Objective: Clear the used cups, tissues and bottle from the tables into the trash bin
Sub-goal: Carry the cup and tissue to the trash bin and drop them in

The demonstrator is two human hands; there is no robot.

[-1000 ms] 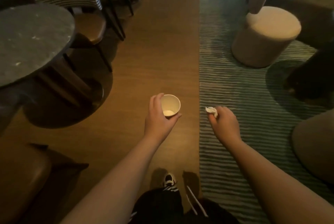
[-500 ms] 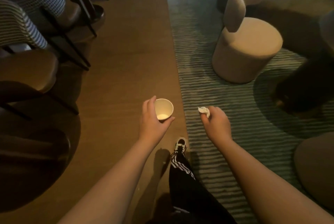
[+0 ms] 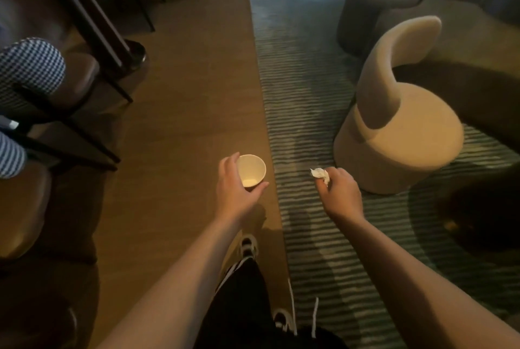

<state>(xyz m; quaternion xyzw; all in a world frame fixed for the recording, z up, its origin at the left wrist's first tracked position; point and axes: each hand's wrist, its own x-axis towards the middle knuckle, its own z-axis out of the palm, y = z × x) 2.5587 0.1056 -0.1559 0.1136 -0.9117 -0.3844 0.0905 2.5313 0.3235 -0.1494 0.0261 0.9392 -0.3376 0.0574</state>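
My left hand (image 3: 236,191) grips a white paper cup (image 3: 251,170) from its left side, held upright above the wooden floor; a little residue shows at its bottom. My right hand (image 3: 339,191) is closed around a crumpled white tissue (image 3: 320,174), which pokes out past the fingers, above the edge of the striped rug. Both arms reach forward at waist height. No trash bin or bottle is in view.
A beige round chair (image 3: 399,134) with a curved back stands on the striped green rug (image 3: 298,95) to the right. Dark sofas (image 3: 377,5) lie behind it. Dark chairs (image 3: 70,112) and a table leg (image 3: 95,25) line the left. A wooden floor strip (image 3: 191,95) runs ahead.
I have walked forward along the floor strip: the round table on the left passed out of view and the beige chair came closer. Both hands keep their hold on cup and tissue.
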